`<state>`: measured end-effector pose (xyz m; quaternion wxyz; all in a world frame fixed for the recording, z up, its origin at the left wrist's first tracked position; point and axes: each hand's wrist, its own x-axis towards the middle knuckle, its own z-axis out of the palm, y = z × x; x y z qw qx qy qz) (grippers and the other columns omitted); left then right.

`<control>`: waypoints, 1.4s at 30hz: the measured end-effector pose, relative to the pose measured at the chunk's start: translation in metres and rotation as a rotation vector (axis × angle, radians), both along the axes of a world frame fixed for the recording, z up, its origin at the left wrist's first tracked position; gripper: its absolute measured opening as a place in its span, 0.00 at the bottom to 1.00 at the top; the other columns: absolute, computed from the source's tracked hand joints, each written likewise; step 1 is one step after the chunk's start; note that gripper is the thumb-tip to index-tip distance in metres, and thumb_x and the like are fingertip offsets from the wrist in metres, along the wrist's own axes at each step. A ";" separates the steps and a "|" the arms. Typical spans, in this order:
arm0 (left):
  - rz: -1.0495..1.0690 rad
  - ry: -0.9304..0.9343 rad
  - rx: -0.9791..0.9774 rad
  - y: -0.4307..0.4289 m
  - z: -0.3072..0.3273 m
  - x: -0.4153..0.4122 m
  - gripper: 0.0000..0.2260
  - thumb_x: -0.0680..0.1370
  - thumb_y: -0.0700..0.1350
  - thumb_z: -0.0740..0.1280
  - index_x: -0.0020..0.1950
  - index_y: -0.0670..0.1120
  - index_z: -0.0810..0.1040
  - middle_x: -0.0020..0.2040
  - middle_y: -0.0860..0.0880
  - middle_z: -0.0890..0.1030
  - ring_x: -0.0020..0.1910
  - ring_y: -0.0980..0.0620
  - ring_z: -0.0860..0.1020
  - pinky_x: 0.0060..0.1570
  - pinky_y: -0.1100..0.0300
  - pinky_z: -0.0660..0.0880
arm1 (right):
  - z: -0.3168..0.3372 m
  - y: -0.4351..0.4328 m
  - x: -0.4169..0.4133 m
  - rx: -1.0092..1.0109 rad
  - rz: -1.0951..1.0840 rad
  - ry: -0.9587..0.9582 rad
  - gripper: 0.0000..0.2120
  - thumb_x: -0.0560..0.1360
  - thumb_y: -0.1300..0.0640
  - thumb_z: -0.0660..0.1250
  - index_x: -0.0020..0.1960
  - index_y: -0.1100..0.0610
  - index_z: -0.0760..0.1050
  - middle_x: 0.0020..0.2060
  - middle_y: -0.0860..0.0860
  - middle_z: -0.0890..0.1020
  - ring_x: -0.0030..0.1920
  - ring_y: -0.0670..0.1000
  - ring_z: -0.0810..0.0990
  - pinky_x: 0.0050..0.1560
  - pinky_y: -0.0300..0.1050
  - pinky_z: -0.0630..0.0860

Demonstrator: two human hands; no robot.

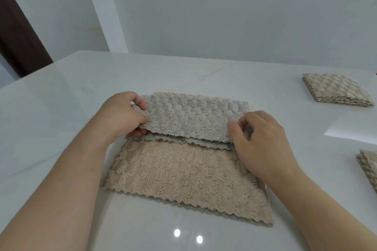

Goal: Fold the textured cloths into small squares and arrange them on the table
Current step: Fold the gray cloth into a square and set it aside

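Starting with what stays hidden, we note that the fingertips of the left hand [122, 114] slip under a raised flap [189, 116], and the right hand [259, 134] covers the flap's corner on its side, so we cannot tell how that corner lies. Well out past the right hand, a second folded cloth [369, 166] is cut off by the frame edge; only its layered zigzag edges show. Both forearms run out of the bottom of the view.

Between the two hands we find the textured cloth [183, 171], lying on the table [61, 108]. Its far part is turned back toward us as the flap, greyish and covered in rounded bumps. The part nearer than the hands is beige and fluffy, with a saw-toothed border. The left hand pinches one end of the flap between thumb and curled fingers. The right hand pinches the other end with thumb and forefinger, the remaining fingers curled. The flap's free edge sits slightly lifted off the layer below.

Beyond and outside the right hand, well apart from it, a folded square [336, 91] of checked beige cloth lies flat, several layers thick. The table is glossy and pale with faint veins.
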<state>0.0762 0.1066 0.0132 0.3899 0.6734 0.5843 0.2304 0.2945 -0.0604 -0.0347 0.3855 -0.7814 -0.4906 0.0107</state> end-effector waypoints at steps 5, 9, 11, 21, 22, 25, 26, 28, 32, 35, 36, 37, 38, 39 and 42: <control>-0.024 0.052 0.035 -0.001 0.000 0.000 0.09 0.78 0.31 0.69 0.50 0.45 0.80 0.44 0.51 0.72 0.27 0.47 0.83 0.40 0.49 0.84 | -0.002 0.001 0.001 -0.010 0.000 -0.007 0.06 0.75 0.55 0.67 0.40 0.50 0.73 0.43 0.43 0.75 0.50 0.49 0.73 0.48 0.38 0.64; -0.062 0.156 0.110 0.002 -0.006 -0.002 0.10 0.79 0.34 0.68 0.47 0.50 0.81 0.41 0.44 0.82 0.35 0.43 0.85 0.36 0.52 0.81 | -0.001 0.001 0.002 -0.033 0.006 0.010 0.04 0.73 0.57 0.68 0.43 0.50 0.73 0.45 0.44 0.73 0.53 0.49 0.71 0.49 0.37 0.62; -0.072 0.170 0.116 0.002 -0.008 -0.002 0.11 0.79 0.35 0.68 0.47 0.51 0.81 0.41 0.45 0.82 0.35 0.46 0.85 0.36 0.54 0.80 | -0.001 0.001 0.002 -0.053 0.008 0.019 0.05 0.73 0.58 0.68 0.44 0.50 0.73 0.47 0.45 0.73 0.55 0.50 0.70 0.50 0.37 0.61; -0.105 0.220 0.141 0.001 -0.008 -0.001 0.09 0.79 0.36 0.68 0.49 0.51 0.81 0.41 0.49 0.79 0.31 0.52 0.81 0.32 0.61 0.70 | 0.000 0.001 0.003 -0.126 -0.035 0.049 0.02 0.74 0.56 0.66 0.46 0.51 0.74 0.48 0.46 0.71 0.56 0.50 0.67 0.54 0.40 0.62; -0.113 0.246 0.152 0.001 -0.008 -0.001 0.09 0.79 0.37 0.69 0.49 0.52 0.81 0.42 0.48 0.80 0.33 0.52 0.81 0.32 0.60 0.70 | 0.000 0.001 0.004 -0.135 -0.041 0.053 0.02 0.74 0.55 0.66 0.46 0.51 0.74 0.49 0.46 0.71 0.57 0.50 0.67 0.54 0.41 0.63; -0.153 0.393 0.197 0.000 -0.007 -0.002 0.08 0.77 0.41 0.72 0.48 0.55 0.79 0.48 0.50 0.80 0.42 0.50 0.79 0.37 0.59 0.68 | -0.001 0.000 0.005 -0.188 -0.054 -0.001 0.02 0.74 0.54 0.66 0.46 0.51 0.75 0.49 0.48 0.72 0.58 0.52 0.67 0.55 0.42 0.63; -0.162 0.445 0.211 0.000 -0.008 -0.002 0.08 0.77 0.42 0.72 0.50 0.54 0.79 0.49 0.51 0.79 0.44 0.50 0.79 0.38 0.59 0.68 | -0.002 0.000 0.004 -0.207 -0.062 -0.047 0.03 0.73 0.53 0.66 0.47 0.51 0.75 0.49 0.48 0.73 0.58 0.53 0.67 0.56 0.43 0.64; -0.154 0.538 0.264 -0.002 -0.011 -0.001 0.10 0.75 0.44 0.73 0.54 0.53 0.78 0.53 0.50 0.73 0.47 0.49 0.76 0.41 0.58 0.69 | -0.002 -0.002 0.003 -0.201 -0.079 -0.135 0.05 0.72 0.52 0.67 0.47 0.50 0.76 0.50 0.48 0.74 0.59 0.54 0.68 0.59 0.47 0.68; -0.191 0.413 0.504 -0.015 -0.009 0.005 0.19 0.71 0.42 0.71 0.60 0.55 0.73 0.57 0.52 0.64 0.59 0.50 0.68 0.58 0.54 0.69 | 0.002 -0.004 0.000 -0.052 0.040 -0.198 0.10 0.69 0.52 0.65 0.49 0.50 0.79 0.51 0.47 0.76 0.61 0.54 0.70 0.61 0.51 0.68; -0.520 0.340 0.550 -0.030 -0.004 0.016 0.16 0.72 0.54 0.75 0.57 0.60 0.76 0.55 0.60 0.71 0.57 0.61 0.69 0.59 0.58 0.69 | -0.001 -0.004 -0.004 -0.048 0.196 -0.253 0.12 0.70 0.49 0.65 0.50 0.48 0.80 0.52 0.45 0.78 0.61 0.52 0.74 0.62 0.51 0.70; -0.609 0.345 0.539 -0.035 -0.005 0.020 0.17 0.71 0.59 0.75 0.57 0.61 0.77 0.55 0.63 0.71 0.57 0.63 0.69 0.59 0.60 0.68 | -0.003 -0.004 -0.005 -0.068 0.219 -0.276 0.12 0.71 0.46 0.65 0.51 0.47 0.80 0.52 0.43 0.78 0.60 0.51 0.74 0.62 0.50 0.69; -0.671 0.351 0.541 -0.038 -0.008 0.023 0.18 0.70 0.63 0.75 0.58 0.61 0.78 0.55 0.65 0.71 0.58 0.63 0.69 0.60 0.61 0.67 | -0.004 -0.004 -0.005 -0.090 0.231 -0.297 0.12 0.71 0.43 0.65 0.51 0.45 0.80 0.52 0.42 0.78 0.60 0.50 0.74 0.61 0.49 0.69; -0.707 0.362 0.560 -0.039 -0.011 0.025 0.19 0.70 0.64 0.75 0.58 0.61 0.78 0.56 0.65 0.71 0.60 0.62 0.68 0.61 0.61 0.66 | -0.004 -0.004 -0.005 -0.111 0.237 -0.312 0.14 0.72 0.40 0.64 0.52 0.44 0.80 0.52 0.41 0.79 0.60 0.49 0.75 0.61 0.49 0.70; -0.728 0.370 0.589 -0.040 -0.016 0.028 0.20 0.70 0.64 0.75 0.58 0.61 0.78 0.56 0.65 0.72 0.60 0.61 0.68 0.62 0.61 0.66 | -0.004 -0.004 -0.005 -0.130 0.241 -0.322 0.15 0.72 0.38 0.64 0.52 0.43 0.80 0.52 0.40 0.79 0.60 0.49 0.75 0.61 0.50 0.70; -0.744 0.390 0.664 -0.039 -0.026 0.033 0.18 0.73 0.64 0.72 0.59 0.59 0.79 0.55 0.63 0.74 0.58 0.60 0.70 0.62 0.57 0.70 | -0.006 -0.002 -0.003 -0.151 0.250 -0.339 0.15 0.73 0.36 0.63 0.52 0.42 0.80 0.52 0.39 0.79 0.60 0.49 0.76 0.59 0.52 0.72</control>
